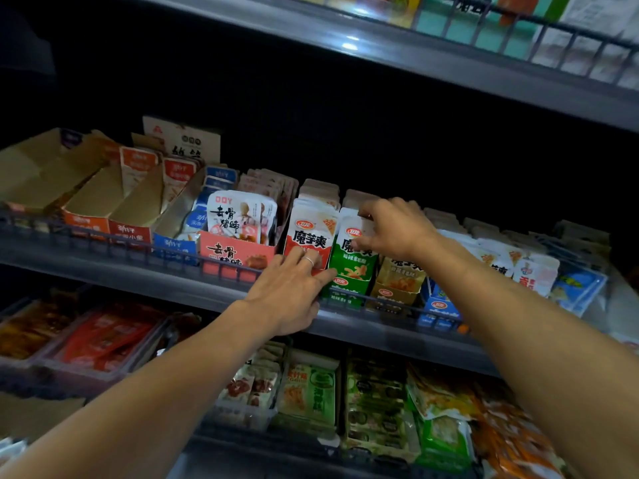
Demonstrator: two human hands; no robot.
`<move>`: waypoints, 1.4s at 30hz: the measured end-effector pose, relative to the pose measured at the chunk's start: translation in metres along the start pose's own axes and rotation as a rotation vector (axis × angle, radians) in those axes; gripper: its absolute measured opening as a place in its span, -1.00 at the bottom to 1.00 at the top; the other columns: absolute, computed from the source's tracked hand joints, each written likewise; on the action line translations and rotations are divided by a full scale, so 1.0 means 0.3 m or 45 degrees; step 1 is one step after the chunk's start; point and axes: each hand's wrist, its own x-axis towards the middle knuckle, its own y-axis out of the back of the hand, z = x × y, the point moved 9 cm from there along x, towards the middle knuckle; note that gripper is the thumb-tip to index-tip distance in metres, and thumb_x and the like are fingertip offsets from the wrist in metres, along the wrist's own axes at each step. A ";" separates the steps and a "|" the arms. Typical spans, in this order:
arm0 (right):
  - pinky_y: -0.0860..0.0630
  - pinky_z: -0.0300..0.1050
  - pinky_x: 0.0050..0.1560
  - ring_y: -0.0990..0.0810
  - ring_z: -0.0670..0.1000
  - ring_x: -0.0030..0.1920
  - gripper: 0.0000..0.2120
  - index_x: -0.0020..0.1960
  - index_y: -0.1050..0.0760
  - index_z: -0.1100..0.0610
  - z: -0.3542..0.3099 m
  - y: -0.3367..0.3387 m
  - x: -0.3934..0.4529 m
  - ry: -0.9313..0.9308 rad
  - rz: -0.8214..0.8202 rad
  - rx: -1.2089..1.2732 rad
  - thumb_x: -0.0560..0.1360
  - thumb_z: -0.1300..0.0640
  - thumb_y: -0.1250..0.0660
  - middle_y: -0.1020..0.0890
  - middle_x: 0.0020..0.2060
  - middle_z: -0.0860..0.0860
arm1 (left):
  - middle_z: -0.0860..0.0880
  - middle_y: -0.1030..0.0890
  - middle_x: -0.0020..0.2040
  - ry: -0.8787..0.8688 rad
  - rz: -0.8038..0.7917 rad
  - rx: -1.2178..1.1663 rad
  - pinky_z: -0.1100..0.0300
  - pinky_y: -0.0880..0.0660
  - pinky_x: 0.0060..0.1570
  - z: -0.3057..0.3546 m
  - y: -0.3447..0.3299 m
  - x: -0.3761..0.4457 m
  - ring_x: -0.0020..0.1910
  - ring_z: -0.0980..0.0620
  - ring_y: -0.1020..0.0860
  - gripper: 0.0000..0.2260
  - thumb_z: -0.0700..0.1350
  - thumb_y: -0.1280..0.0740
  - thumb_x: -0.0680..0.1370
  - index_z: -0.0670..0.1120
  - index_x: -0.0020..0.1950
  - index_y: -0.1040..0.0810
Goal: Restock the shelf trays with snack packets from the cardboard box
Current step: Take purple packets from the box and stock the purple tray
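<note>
Snack packets (356,252) in the green tray are getting seated on the middle shelf: right hand (394,229) is pinching the front packet, left hand (294,288) is pressing flat-fingered against the red tray (304,243). Next, probably squaring the row; cardboard box unseen.

The left hand (290,288) covers the lower front of the red packet tray (309,236), so its bottom print cannot be read. The right hand (394,228) hides the tops of the green packets (352,267), and whether its fingers pinch one cannot be told. At 12 o'clock the upper shelf (449,60) is cut off by the edge. At 5 o'clock the bottom-shelf bags (501,437) are blurred. The shelf's back is lost in darkness.
</note>
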 end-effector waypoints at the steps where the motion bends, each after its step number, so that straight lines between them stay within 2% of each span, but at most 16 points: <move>1: -0.42 0.05 0.22 -0.55 0.15 0.21 -0.48 0.34 -0.46 0.08 -0.003 0.016 -0.012 0.012 0.031 0.014 0.48 -0.15 -0.42 -0.61 0.20 0.09 | -0.09 -0.28 0.41 -0.012 -0.010 -0.021 -0.05 -0.33 0.26 0.006 0.012 -0.007 0.36 -0.10 -0.24 -0.45 0.06 -0.24 0.58 0.04 0.55 -0.20; 5: -0.48 0.06 0.17 -0.56 0.09 0.17 -0.60 0.27 -0.49 0.08 -0.043 0.088 -0.081 0.081 0.167 0.121 0.50 -0.06 -0.40 -0.61 0.17 0.04 | -0.07 -0.36 0.38 -0.012 -0.079 -0.214 -0.03 -0.40 0.29 0.006 0.052 -0.060 0.34 -0.07 -0.36 -0.55 0.04 -0.27 0.60 -0.03 0.47 -0.35; 8: -0.40 0.07 0.22 -0.47 0.06 0.23 -0.62 0.28 -0.47 0.05 -0.105 0.129 -0.147 0.111 0.228 0.155 0.52 -0.05 -0.38 -0.55 0.20 0.00 | -0.04 -0.42 0.31 0.020 -0.089 -0.338 0.01 -0.47 0.19 -0.016 0.089 -0.131 0.28 -0.07 -0.45 -0.61 0.07 -0.29 0.59 -0.02 0.39 -0.43; 10: -0.44 0.08 0.21 -0.49 0.06 0.21 -0.62 0.27 -0.48 0.06 -0.161 0.139 -0.184 0.135 0.218 0.221 0.51 -0.05 -0.39 -0.56 0.18 0.01 | -0.02 -0.47 0.26 0.036 -0.081 -0.345 0.05 -0.48 0.10 -0.036 0.108 -0.188 0.22 -0.06 -0.49 -0.64 0.07 -0.30 0.58 -0.01 0.34 -0.47; 17: -0.56 0.06 0.03 -0.58 0.07 0.03 -0.64 0.18 -0.52 0.04 -0.490 0.023 -0.293 0.323 -0.082 0.353 0.47 -0.10 -0.41 -0.62 0.05 0.01 | 0.07 -0.60 0.00 0.150 -0.202 -0.457 0.15 -0.51 -0.01 -0.168 0.099 -0.474 -0.04 0.10 -0.55 -0.78 0.08 -0.37 0.53 -0.01 0.10 -0.54; 20: -0.54 0.04 0.03 -0.56 0.08 0.06 -0.57 0.23 -0.49 0.03 -0.635 -0.055 -0.316 0.377 -0.242 0.392 0.46 -0.17 -0.41 -0.60 0.08 0.02 | 0.15 -0.54 -0.13 0.184 -0.248 -0.438 0.22 -0.47 -0.08 -0.228 0.081 -0.630 -0.07 0.10 -0.57 -0.81 0.08 -0.40 0.49 0.03 0.03 -0.56; 23: -0.53 0.03 0.07 -0.55 0.05 0.10 -0.56 0.27 -0.48 0.03 -0.794 -0.126 -0.335 0.449 -0.350 0.456 0.48 -0.15 -0.40 -0.59 0.11 0.00 | 0.17 -0.53 -0.22 0.266 -0.281 -0.410 0.18 -0.48 -0.10 -0.318 0.041 -0.804 -0.10 0.10 -0.59 -0.83 0.10 -0.40 0.45 0.07 -0.04 -0.54; 26: -0.53 0.05 0.13 -0.56 0.03 0.11 -0.58 0.28 -0.49 0.04 -0.961 -0.202 -0.343 0.503 -0.429 0.537 0.50 -0.11 -0.40 -0.60 0.12 -0.01 | 0.14 -0.59 -0.17 0.331 -0.327 -0.400 0.13 -0.52 -0.09 -0.411 -0.027 -0.973 -0.11 0.08 -0.60 -0.78 0.12 -0.41 0.42 0.06 -0.03 -0.52; 29: -0.55 0.05 0.11 -0.58 0.03 0.05 -0.61 0.22 -0.51 0.03 -1.141 -0.308 -0.343 0.562 -0.502 0.578 0.48 -0.12 -0.41 -0.61 0.05 -0.01 | 0.14 -0.56 -0.19 0.433 -0.366 -0.360 0.14 -0.50 -0.11 -0.506 -0.115 -1.130 -0.12 0.08 -0.55 -0.80 0.11 -0.38 0.43 0.07 -0.03 -0.49; 34: -0.55 0.02 0.06 -0.60 0.03 0.00 -0.67 0.12 -0.56 0.06 -1.437 -0.539 -0.360 0.669 -0.605 0.658 0.45 -0.08 -0.45 -0.64 -0.04 -0.02 | 0.14 -0.57 -0.09 0.592 -0.487 -0.372 0.11 -0.55 -0.08 -0.630 -0.340 -1.384 -0.05 0.04 -0.57 -0.77 0.14 -0.37 0.47 0.12 0.08 -0.50; 37: -0.56 0.02 0.08 -0.59 0.02 0.01 -0.66 0.16 -0.56 0.09 -1.588 -0.703 -0.387 0.710 -0.716 0.689 0.47 -0.06 -0.44 -0.63 0.00 -0.01 | 0.09 -0.61 0.00 0.678 -0.550 -0.379 0.16 -0.54 -0.11 -0.690 -0.487 -1.513 -0.02 0.03 -0.58 -0.76 0.14 -0.35 0.52 0.10 0.14 -0.53; 40: -0.55 -0.05 0.06 -0.59 0.02 0.03 -0.63 0.21 -0.56 0.11 -1.712 -0.872 -0.406 0.725 -0.826 0.716 0.48 -0.04 -0.44 -0.63 0.03 0.02 | 0.08 -0.63 0.01 0.702 -0.548 -0.384 0.20 -0.55 -0.20 -0.744 -0.623 -1.612 -0.08 0.07 -0.59 -0.76 0.14 -0.32 0.53 0.08 0.13 -0.55; 42: -0.54 -0.07 0.06 -0.60 0.03 0.04 -0.64 0.21 -0.56 0.12 -1.780 -0.981 -0.408 0.723 -0.868 0.724 0.48 -0.02 -0.44 -0.64 0.05 0.03 | 0.09 -0.62 -0.06 0.699 -0.544 -0.397 0.15 -0.56 -0.23 -0.786 -0.710 -1.672 -0.16 0.07 -0.58 -0.73 0.20 -0.28 0.52 0.07 0.07 -0.57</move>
